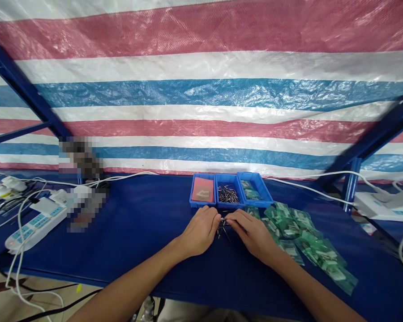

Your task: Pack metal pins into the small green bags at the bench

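My left hand (200,230) is closed, its fingers curled and the thumb pressed against them. Facing it, my right hand (255,235) pinches with thumb and fingertips, almost touching the left. Thin metal pins (223,229) show in the gap between the hands, some seeming to lie on the table; exactly which ones the fingers grip is hidden. Just beyond stands a blue bin (229,206) holding a heap of similar metal pins (227,194). Beside my right forearm lie several small green-tinted plastic bags (289,226) with pale contents.
A left blue bin (203,204) holds a pink pad (203,188); a right blue bin (267,199) holds small bags. A white power strip (36,228) with cables lies at the left on the blue table (137,223). Striped sheeting (201,94) hangs behind.
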Available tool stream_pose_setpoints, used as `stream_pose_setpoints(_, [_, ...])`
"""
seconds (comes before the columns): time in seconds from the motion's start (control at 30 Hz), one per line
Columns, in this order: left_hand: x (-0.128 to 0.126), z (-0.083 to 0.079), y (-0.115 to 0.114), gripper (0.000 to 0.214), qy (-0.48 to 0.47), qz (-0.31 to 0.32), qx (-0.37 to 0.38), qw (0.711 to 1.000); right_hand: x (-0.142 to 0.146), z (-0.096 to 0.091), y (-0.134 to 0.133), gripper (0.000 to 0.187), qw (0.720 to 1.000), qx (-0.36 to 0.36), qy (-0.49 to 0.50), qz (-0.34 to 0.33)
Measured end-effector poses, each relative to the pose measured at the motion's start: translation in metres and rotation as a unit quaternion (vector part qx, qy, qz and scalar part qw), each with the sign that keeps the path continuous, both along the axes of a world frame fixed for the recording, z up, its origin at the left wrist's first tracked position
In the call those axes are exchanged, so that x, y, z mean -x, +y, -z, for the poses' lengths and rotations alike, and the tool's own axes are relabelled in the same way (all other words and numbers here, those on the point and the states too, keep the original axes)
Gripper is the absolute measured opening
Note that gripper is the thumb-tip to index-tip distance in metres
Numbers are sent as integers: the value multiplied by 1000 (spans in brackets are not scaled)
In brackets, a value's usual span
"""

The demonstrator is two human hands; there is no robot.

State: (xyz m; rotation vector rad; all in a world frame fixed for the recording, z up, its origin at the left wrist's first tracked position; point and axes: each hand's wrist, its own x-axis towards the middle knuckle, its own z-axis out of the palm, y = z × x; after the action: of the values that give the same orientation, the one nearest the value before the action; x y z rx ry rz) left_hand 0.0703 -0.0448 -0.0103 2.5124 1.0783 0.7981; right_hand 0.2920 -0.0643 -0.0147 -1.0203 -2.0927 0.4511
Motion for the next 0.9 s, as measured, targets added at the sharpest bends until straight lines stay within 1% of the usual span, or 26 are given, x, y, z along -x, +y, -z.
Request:
stream_pose_setpoints(0.17, [0,-2,-1,41,-14,9,8,1000,1,-2,0,29,1000,-5,3,-3])
stream_pose_setpoints(0.43, [0,1,0,37,-19,16,14,1000,0,4,0,29,1000,-5,-6,-7])
stream_pose_setpoints(0.57, [0,1,-1,37,-20,18,14,1000,1,3,0,28,1000,-12,0,-9])
stream_pose_setpoints(0.7, [0,0,-2,37,-17,22,14,1000,1,2,0,28,1000,-24,-1,-11])
stream_pose_setpoints(0.9, [-1,0,-1,36,-7,14,12,1000,1,6,2,24,999,-52,0,-9])
